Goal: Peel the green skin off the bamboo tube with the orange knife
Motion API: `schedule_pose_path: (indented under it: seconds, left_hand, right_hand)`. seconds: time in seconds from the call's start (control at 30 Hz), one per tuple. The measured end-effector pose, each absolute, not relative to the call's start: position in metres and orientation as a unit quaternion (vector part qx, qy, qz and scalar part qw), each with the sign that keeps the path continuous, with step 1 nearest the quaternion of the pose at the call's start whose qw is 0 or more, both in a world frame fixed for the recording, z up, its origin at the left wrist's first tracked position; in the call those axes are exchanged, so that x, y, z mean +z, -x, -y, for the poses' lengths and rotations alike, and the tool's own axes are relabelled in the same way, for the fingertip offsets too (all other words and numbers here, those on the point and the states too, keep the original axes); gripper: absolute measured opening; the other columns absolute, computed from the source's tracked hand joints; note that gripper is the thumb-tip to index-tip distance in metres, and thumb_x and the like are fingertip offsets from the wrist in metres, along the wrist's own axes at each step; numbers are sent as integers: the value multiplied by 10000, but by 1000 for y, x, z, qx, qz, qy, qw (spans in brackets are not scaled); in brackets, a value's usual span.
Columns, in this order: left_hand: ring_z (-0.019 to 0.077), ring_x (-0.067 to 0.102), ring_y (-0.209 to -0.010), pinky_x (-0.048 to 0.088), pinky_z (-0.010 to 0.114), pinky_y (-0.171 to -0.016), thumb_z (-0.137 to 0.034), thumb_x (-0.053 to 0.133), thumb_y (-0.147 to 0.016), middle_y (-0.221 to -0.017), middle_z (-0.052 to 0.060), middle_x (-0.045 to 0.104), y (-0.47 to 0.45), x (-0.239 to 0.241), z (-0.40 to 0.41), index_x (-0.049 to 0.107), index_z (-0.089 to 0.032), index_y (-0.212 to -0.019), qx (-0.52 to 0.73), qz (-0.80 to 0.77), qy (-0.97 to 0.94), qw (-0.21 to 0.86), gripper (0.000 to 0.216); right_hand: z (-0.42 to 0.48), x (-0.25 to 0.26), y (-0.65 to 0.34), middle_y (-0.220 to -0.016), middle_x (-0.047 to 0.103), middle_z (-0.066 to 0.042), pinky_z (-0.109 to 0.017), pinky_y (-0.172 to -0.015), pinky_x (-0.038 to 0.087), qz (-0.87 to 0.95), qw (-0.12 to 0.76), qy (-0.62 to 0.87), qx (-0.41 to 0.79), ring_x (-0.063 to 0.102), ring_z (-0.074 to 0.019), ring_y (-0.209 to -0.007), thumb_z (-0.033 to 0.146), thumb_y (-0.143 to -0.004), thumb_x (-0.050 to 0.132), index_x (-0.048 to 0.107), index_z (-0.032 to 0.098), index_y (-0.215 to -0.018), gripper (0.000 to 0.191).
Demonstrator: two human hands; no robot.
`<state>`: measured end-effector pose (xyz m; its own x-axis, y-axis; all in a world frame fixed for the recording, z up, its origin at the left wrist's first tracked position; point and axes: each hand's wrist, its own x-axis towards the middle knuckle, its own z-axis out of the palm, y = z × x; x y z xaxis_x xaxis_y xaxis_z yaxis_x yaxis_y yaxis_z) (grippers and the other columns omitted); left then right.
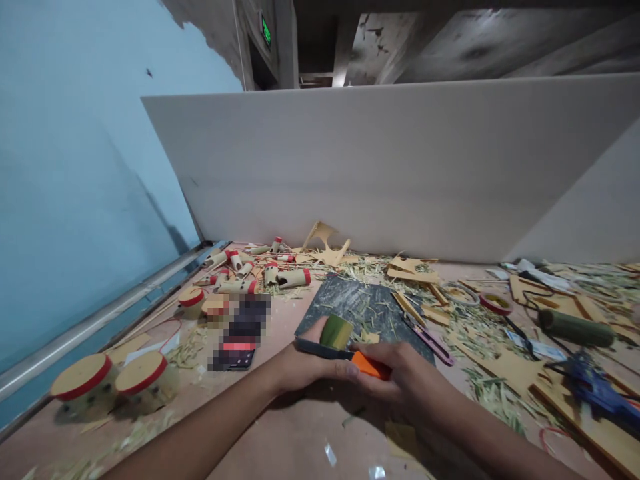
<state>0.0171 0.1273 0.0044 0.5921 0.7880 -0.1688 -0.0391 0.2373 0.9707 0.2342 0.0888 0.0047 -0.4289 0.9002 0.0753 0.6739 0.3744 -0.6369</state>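
My left hand (300,363) grips a short green bamboo piece (336,331) at the near edge of a dark cutting mat (365,303). My right hand (400,377) is closed round the orange handle of a utility knife (345,353), whose dark blade lies across the base of the bamboo piece. Both hands meet just in front of the mat, forearms reaching in from the bottom.
Red-taped bamboo tubes (293,278) and round drum-like pieces (87,380) lie left. A longer green bamboo tube (575,328), a blue glue gun (595,390), tape roll (495,303), scissors (433,343), board cut-outs and shavings litter the right. A white partition (390,167) stands behind.
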Motion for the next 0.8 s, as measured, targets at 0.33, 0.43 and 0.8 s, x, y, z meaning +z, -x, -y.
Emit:
schedule_pose_path:
  seconds: [0.33, 0.43, 0.8]
  left_hand:
    - [104, 544, -501, 397, 194, -457, -588, 758, -841, -668, -48, 589, -30, -4, -126, 513, -209, -1046, 317, -443, -599, 587, 496]
    - [113, 557, -509, 424, 208, -487, -591, 775, -826, -657, -41, 609, -28, -2, -128, 515, -208, -1093, 295, -442, -598, 600, 535]
    - [198, 697, -807, 528, 291, -720, -574, 775, -811, -920, 88, 734, -23, 2, -128, 606, -137, -1071, 327, -429, -536, 649, 536]
  right_hand:
    - [-128, 6, -269, -649, 676, -54, -295, -561, 339, 708, 249, 661, 16, 565, -209, -542, 565, -1019, 456, 708, 205, -980, 441]
    - [-131, 8, -270, -658, 655, -29, -287, -594, 355, 740, 284, 606, 59, 535, -186, -561, 595, -1045, 415, 660, 215, -887, 479]
    - [-105, 18, -259, -840, 739, -45, -295, -671, 433, 805, 269, 496, 185, 629, -194, -728, 504, -1047, 486, 685, 209, -933, 373]
